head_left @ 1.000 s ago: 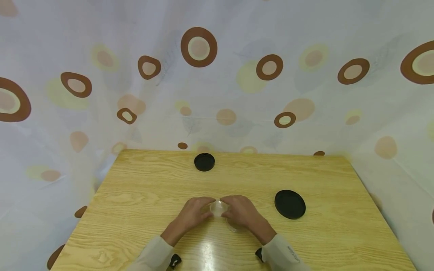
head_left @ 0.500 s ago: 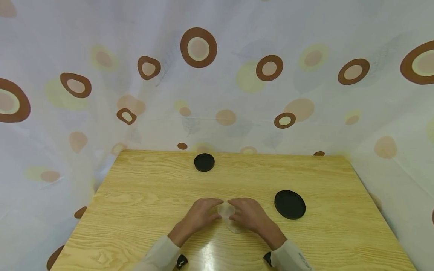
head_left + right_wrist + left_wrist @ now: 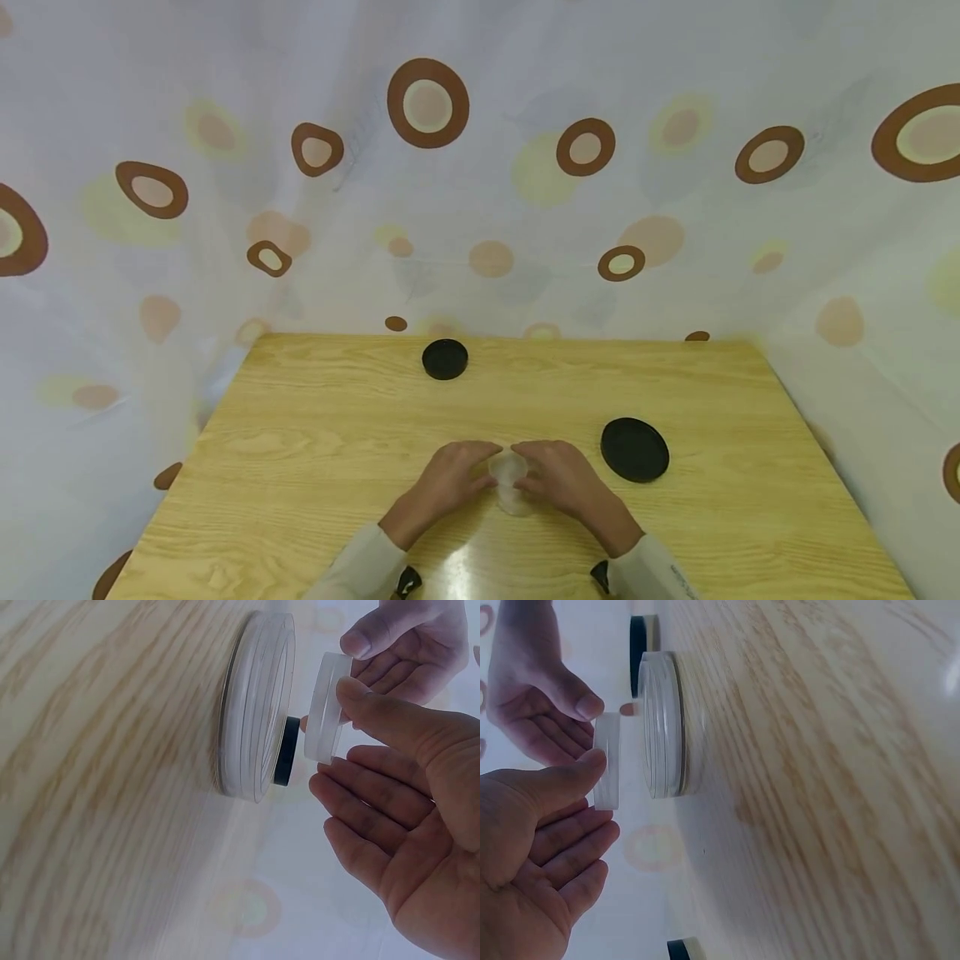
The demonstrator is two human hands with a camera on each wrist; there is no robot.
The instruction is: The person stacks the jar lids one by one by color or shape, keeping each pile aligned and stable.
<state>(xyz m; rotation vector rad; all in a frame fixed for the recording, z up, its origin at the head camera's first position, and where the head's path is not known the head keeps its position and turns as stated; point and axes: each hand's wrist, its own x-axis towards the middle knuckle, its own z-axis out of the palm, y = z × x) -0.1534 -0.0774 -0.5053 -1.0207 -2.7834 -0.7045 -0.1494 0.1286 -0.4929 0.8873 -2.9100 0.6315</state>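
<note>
A small, round, translucent dish [image 3: 507, 468] is held level between both hands, in the air above the table. My left hand [image 3: 452, 478] pinches its left edge with the thumb on top and fingers beneath. On the opposite edge, my right hand [image 3: 561, 477] grips it the same way. Directly below lies a larger, clear round dish [image 3: 662, 727], flat on the wood and partly covered in the head view. Both wrist views show a gap between the small dish [image 3: 328, 709] and the large one [image 3: 259, 709].
A black round dish [image 3: 634, 450] lies on the wooden table [image 3: 315, 500], right of the hands. Another, smaller black dish [image 3: 445, 359] sits near the back edge. A patterned curtain [image 3: 480, 183] surrounds the table at the back and sides.
Both hands have carried the small dish to the right, from left of the large clear dish to above it. The head view has shifted slightly. Both black dishes stay in place.
</note>
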